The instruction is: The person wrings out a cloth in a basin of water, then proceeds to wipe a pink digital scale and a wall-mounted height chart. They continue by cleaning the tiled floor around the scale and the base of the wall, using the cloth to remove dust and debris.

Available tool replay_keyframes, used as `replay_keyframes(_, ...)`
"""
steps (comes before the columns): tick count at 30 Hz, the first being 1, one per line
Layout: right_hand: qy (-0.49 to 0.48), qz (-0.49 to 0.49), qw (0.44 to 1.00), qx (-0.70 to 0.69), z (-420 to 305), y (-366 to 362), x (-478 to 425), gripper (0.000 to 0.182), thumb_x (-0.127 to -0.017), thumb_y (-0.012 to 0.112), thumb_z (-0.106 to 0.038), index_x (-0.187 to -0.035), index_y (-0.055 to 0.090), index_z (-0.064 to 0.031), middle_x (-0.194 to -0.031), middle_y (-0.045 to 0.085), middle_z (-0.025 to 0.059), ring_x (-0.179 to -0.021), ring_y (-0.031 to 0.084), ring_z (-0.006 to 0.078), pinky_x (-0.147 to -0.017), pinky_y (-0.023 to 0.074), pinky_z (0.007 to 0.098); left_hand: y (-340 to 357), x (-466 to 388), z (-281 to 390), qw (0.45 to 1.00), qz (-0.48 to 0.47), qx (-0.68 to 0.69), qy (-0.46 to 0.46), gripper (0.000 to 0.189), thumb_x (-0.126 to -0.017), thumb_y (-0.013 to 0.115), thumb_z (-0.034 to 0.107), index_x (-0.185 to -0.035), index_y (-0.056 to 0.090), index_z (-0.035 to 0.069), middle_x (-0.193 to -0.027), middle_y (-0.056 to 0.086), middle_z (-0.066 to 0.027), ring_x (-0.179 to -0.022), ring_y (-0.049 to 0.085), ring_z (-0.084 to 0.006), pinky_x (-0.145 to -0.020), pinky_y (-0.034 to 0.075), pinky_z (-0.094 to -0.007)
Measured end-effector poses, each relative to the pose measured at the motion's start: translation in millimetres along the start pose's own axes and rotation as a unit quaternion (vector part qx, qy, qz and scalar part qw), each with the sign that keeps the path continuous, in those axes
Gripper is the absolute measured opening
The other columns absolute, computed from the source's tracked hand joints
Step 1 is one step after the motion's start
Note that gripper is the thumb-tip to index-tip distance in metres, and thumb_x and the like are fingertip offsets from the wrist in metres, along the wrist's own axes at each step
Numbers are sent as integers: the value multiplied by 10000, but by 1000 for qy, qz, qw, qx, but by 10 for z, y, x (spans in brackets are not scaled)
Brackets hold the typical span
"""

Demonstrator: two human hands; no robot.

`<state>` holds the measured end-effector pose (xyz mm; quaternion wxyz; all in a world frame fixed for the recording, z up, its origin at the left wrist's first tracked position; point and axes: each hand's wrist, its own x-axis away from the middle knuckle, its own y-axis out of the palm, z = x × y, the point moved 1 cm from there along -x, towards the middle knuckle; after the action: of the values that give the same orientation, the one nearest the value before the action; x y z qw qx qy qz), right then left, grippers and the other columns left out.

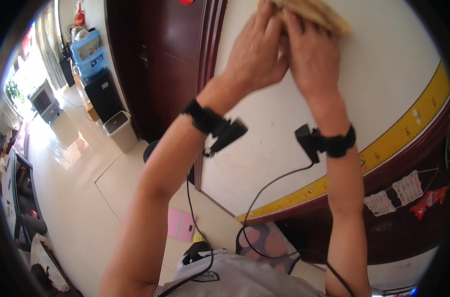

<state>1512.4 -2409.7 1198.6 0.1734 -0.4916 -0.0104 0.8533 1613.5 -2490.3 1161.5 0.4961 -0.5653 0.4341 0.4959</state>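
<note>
At the top of the head view, a tan, cloth-like item (317,15), seemingly folded, lies against the white wall (269,122). My left hand (256,52) has its fingers on the near left edge of this item. Close beside it, my right hand (314,55) holds the same item, fingers bent over its lower edge. The fingertips are partly hidden, and the top of the item is cut off by the picture's rim. Each wrist wears a black strap with a small device, the left device (228,135) and the right device (308,143).
A yellow height-chart strip (395,137) runs along the wall beside a dark red door with hanging decorations. Another dark door (165,67) stands left. Black cables hang from my wrists. A pink scale (181,224), a patterned mat (262,241), a bin (121,131) and a water dispenser (102,92) stand around.
</note>
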Motion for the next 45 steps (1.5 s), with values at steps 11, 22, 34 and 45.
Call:
replay_keyframes(11, -13, -159, 963, -219, -861, 261, 1457, 439, -866, 608, -159, -1293, 597, -57, -1241, 619, 164, -1203, 556, 338, -1036, 409, 524, -58, 1850, 430, 977, -131, -4, -166, 649, -737, 693, 13, -1333, 450, -71, -1508, 327, -306, -1374, 361, -495, -1120, 372, -485)
replay_keyframes(22, -28, -3, 999, -43, -294, 200, 340, 408, -921, 533, -183, -1302, 539, -38, -1126, 676, 131, -1130, 595, 266, -1056, 381, 472, 10, 629, 111, 993, -39, 0, -107, 713, -762, 664, 16, -1414, 385, -53, -1516, 362, -278, -1346, 409, -462, -1069, 421, -455)
replay_keyframes(34, -46, -128, 983, -121, -680, 287, 1251, 512, -890, 579, -177, -1380, 520, -43, -1178, 670, 145, -1154, 600, 303, -1059, 386, 489, 69, 1564, 369, 975, -119, -16, -188, 783, -717, 671, -3, -1442, 380, -35, -1565, 241, -307, -1418, 299, -494, -1135, 366, -468)
replay_keyframes(45, -51, -51, 996, -57, -391, 317, 685, 456, -920, 531, -213, -1357, 551, -79, -1012, 720, 91, -1051, 635, 238, -1017, 372, 485, 35, 961, 207, 978, -68, 36, -196, 779, -732, 683, 4, -1456, 397, 11, -1438, 472, -207, -989, 620, -349, -804, 528, -366)
